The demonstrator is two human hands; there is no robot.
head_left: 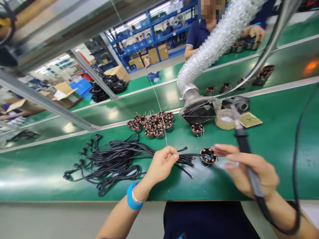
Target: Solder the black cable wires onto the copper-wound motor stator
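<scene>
My left hand [161,164] pinches a thin, limp wire [191,155] near its stripped end, leading to the small copper-wound stator [208,156] on the green bench [74,172], while my right hand [249,169] wraps the soldering iron [245,149], fingertips steadying the stator's rigid rim, not its fragile windings.

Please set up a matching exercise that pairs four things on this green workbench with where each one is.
Things:
1. soldering iron
2. bundle of black cables
3. cluster of copper-wound coils
4. fume extractor fan

Places:
A. at the end of the silver flexible duct
B. spread on the bench to the left of the left hand
C. held in the right hand
D. grouped on the bench behind the cables

Pairs: 1-C, 2-B, 3-D, 4-A
</scene>
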